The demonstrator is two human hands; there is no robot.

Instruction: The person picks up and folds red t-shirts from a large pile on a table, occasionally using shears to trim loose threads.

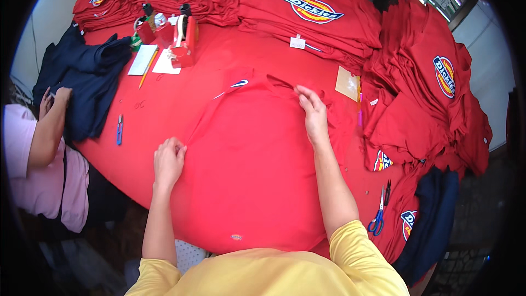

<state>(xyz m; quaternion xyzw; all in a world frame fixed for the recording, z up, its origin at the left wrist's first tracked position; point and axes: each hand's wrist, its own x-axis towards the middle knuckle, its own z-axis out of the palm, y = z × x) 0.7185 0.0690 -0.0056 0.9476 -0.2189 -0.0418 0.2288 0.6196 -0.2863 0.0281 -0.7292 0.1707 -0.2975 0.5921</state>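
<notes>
Spread in front of me on a red-covered table (131, 164) lies a red tank top (252, 170), with a small emblem low on it. Part of a printed logo peeks out at its upper left. My left hand (169, 161) is closed, pinching the left edge of the garment. Farther off, at the upper right by the dark neckline band, my right hand (313, 114) has its fingers bent and closed on the fabric. The fingertips of both hands are partly hidden in the cloth.
Piles of red tops (318, 27) line the far and right sides. Blue-handled scissors (378, 216) lie at right, blue thread snips (119, 130) at left. Beyond the snips stand a tape dispenser (185, 44) and a notepad (142, 60). At left, a person in pink (49, 153) handles navy garments (87, 82).
</notes>
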